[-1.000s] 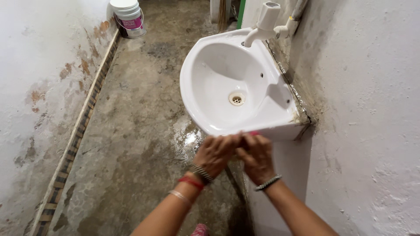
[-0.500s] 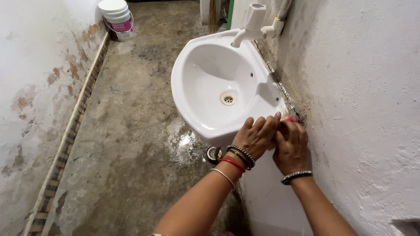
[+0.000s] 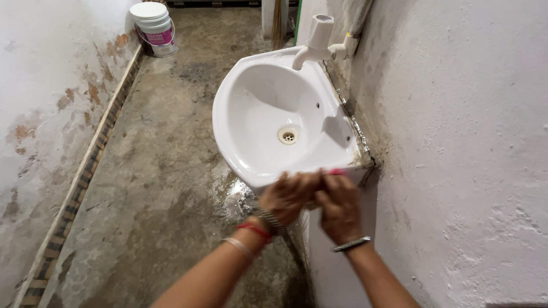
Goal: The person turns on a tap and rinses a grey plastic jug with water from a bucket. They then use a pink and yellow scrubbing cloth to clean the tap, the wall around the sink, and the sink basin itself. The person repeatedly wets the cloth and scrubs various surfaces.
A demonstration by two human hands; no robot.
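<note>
Though drained, white basin (image 3: 251, 114) bare.

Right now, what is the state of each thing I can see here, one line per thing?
Sink: empty, no water standing, drain open.
Tap: no water running.
Bucket: upright, lid on.
Floor: wet patch below the sink.
Left hand: blurred, at the sink's front edge.
Right hand: blurred, beside the left hand, a pink thing at its fingertips.
</note>
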